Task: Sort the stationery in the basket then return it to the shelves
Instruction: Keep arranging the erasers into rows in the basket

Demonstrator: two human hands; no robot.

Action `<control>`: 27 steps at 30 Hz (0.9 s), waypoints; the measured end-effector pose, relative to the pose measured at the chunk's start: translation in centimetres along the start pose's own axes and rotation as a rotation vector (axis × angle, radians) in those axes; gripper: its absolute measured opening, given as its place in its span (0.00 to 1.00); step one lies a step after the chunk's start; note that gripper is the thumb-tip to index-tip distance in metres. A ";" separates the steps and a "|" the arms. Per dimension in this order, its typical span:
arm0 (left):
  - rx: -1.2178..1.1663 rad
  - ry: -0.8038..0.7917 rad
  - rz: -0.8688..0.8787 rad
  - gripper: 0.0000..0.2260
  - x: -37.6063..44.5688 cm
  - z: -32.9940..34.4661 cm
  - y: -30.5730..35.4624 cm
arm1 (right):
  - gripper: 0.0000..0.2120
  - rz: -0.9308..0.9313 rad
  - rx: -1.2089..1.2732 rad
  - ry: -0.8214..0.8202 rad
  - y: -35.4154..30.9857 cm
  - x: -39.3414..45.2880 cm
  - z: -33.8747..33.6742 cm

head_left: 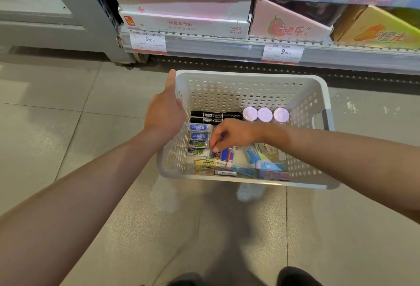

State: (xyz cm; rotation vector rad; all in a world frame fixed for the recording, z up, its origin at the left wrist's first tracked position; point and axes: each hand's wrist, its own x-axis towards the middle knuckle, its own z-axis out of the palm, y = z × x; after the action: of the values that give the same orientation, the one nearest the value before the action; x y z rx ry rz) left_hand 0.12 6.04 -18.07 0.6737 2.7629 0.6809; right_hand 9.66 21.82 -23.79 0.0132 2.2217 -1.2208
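Observation:
A white perforated basket (250,88) stands on the floor below the shelf. Inside lie two black markers (213,115), three pink-capped bottles (264,115), a column of blue and green erasers (198,137) along the left wall, and several loose erasers (247,167) near the front. My left hand (164,113) rests on the basket's left rim, thumb pointing up. My right hand (234,134) reaches down into the basket, its fingertips pinching a small green-labelled eraser (197,151) at the bottom of the column.
The lowest shelf (227,47) runs across the back with price tags reading 9.90. On it stand display boxes: a white and pink one (184,22), a pink one (288,26), an orange one (377,31). Tiled floor surrounds the basket; my shoes (297,276) show at the bottom.

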 end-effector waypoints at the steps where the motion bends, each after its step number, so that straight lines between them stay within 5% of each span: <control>1: -0.002 -0.001 0.000 0.30 0.0 0.0 0.0 | 0.09 0.005 0.024 0.001 0.3 -0.6 -0.4; 7: -0.024 -0.009 -0.011 0.30 0.0 0.1 -0.1 | 0.10 0.103 -0.127 -0.073 1.7 -2.8 -2.9; 14: 0.016 -0.001 0.001 0.29 0.0 -0.1 0.2 | 0.14 0.307 -0.491 -0.374 2.4 -4.8 -4.0; 21: 0.041 0.000 0.005 0.29 -0.2 -0.1 0.2 | 0.16 0.192 -0.326 -0.272 1.0 -3.3 0.3; 27: 0.033 -0.007 0.020 0.29 -0.3 -0.3 0.1 | 0.16 0.119 -0.458 -0.168 0.2 -1.4 3.3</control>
State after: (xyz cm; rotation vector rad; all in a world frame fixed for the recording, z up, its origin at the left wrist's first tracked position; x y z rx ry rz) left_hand 0.31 5.87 -17.77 0.7094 2.7702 0.6376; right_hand 12.49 19.77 -24.50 -0.1315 2.2631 -0.6067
